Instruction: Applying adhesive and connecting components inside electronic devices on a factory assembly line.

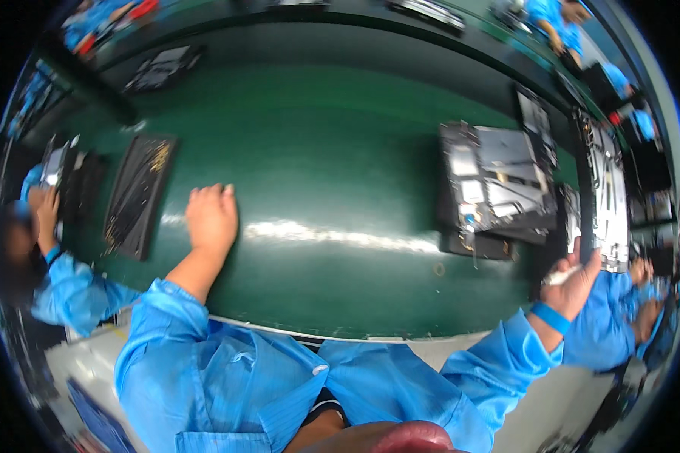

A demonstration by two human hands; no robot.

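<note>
My left hand (213, 219) rests on the green tabletop (317, 151), fingers curled in and nothing visible in them. At the right, my right hand (573, 285) is at the lower end of a long flat silver-and-black panel (606, 196), its fingers against the panel's edge. The panel is tilted up and looks like an electronic device chassis. Something small and white shows in that palm, too blurred to name. Left of the panel lies a stack of similar silver-and-black electronic assemblies (499, 177) on black trays.
Beyond my left hand lies a black foam tray (140, 196) with thin dark strips and gold-coloured bits. More assemblies (536, 124) lie behind the stack, and another (165, 68) at the far left. A dark post (87, 79) rises there. Co-workers in blue sit close at left (83, 291) and right (601, 325).
</note>
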